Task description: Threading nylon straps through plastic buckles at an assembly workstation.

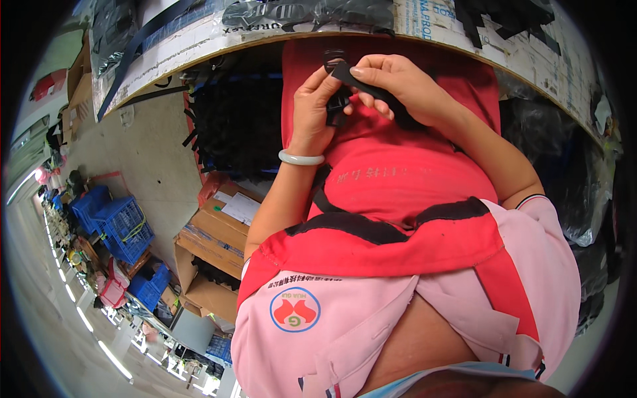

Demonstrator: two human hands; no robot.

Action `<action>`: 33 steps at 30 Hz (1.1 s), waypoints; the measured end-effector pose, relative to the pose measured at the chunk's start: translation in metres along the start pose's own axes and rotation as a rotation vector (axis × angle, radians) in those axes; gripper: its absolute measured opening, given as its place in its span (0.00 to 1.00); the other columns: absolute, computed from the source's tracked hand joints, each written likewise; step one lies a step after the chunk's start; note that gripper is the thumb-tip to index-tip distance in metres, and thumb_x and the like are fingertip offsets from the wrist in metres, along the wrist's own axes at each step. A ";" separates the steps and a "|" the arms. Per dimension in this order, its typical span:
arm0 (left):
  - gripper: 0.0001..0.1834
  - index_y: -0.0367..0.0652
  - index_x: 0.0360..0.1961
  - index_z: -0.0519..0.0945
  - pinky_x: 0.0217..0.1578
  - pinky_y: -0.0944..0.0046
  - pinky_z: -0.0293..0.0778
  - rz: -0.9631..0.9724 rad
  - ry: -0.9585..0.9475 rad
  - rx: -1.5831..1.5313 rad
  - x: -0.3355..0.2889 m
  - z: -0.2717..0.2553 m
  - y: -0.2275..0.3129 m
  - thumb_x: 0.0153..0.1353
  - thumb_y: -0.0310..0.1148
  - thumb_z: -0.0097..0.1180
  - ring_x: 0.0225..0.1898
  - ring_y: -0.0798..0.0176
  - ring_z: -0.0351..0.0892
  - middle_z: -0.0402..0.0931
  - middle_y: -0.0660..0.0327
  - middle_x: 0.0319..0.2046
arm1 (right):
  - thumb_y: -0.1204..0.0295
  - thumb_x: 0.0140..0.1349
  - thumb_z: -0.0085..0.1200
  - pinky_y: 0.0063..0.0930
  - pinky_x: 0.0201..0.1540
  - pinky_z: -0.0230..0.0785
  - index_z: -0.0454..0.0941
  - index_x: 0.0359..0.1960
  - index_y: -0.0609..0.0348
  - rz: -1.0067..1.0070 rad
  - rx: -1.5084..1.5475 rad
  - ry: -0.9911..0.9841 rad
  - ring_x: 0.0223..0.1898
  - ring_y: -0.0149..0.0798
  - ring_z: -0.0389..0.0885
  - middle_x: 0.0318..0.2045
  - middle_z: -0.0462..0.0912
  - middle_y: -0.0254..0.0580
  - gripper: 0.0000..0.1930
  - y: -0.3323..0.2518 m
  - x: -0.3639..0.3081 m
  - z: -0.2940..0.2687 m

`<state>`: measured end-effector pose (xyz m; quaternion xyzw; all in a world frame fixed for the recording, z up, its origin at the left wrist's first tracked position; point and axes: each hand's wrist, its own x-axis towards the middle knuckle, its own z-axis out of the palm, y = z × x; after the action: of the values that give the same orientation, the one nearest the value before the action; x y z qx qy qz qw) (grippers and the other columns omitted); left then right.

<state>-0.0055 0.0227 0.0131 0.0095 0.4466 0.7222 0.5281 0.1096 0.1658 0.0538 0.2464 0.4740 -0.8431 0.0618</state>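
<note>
Both my hands are up close together in front of the red apron (391,159), just below the table edge. Between the thumb and fingers of my left hand (312,109) is a black plastic buckle (336,106), partly covered by the fingers. A second dark loop-shaped piece (334,58) shows above these fingertips. My right hand (401,83) pinches a flat black strap (371,87) between thumb and fingers. The strap's end lies against the left fingertips, and its other part runs down behind the right hand. Whether the strap passes through the buckle cannot be made out.
The worktable (265,41) crosses the top, with plastic-bagged black parts (305,14) and loose black straps (507,20) on it. A dark heap of straps (239,119) sits beneath. Cardboard boxes (215,229) and blue crates (123,225) stand to the left.
</note>
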 end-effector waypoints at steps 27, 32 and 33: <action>0.11 0.33 0.45 0.81 0.32 0.73 0.74 0.516 -0.023 0.773 0.008 0.000 -0.003 0.60 0.21 0.58 0.34 0.70 0.78 0.79 0.62 0.34 | 0.64 0.68 0.51 0.15 0.29 0.72 0.75 0.42 0.61 -0.074 0.423 -0.050 0.23 0.22 0.74 0.26 0.79 0.32 0.12 0.019 0.026 -0.014; 0.17 0.34 0.53 0.75 0.21 0.73 0.72 -0.093 -0.082 -0.014 0.010 -0.006 0.013 0.65 0.30 0.55 0.31 0.65 0.79 0.80 0.58 0.33 | 0.67 0.64 0.57 0.15 0.37 0.69 0.79 0.41 0.60 -0.414 -0.084 0.184 0.33 0.24 0.75 0.35 0.78 0.33 0.10 0.035 0.029 -0.024; 0.16 0.35 0.52 0.76 0.21 0.72 0.73 -0.116 -0.071 0.052 0.012 -0.006 0.014 0.65 0.30 0.54 0.31 0.65 0.79 0.79 0.58 0.33 | 0.69 0.63 0.59 0.15 0.38 0.68 0.80 0.41 0.61 -0.629 -0.437 0.202 0.36 0.24 0.75 0.38 0.77 0.33 0.09 0.032 0.031 -0.022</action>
<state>-0.0243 0.0273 0.0129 0.0230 0.4462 0.6776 0.5842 0.1014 0.1702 0.0053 0.1519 0.6984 -0.6714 -0.1956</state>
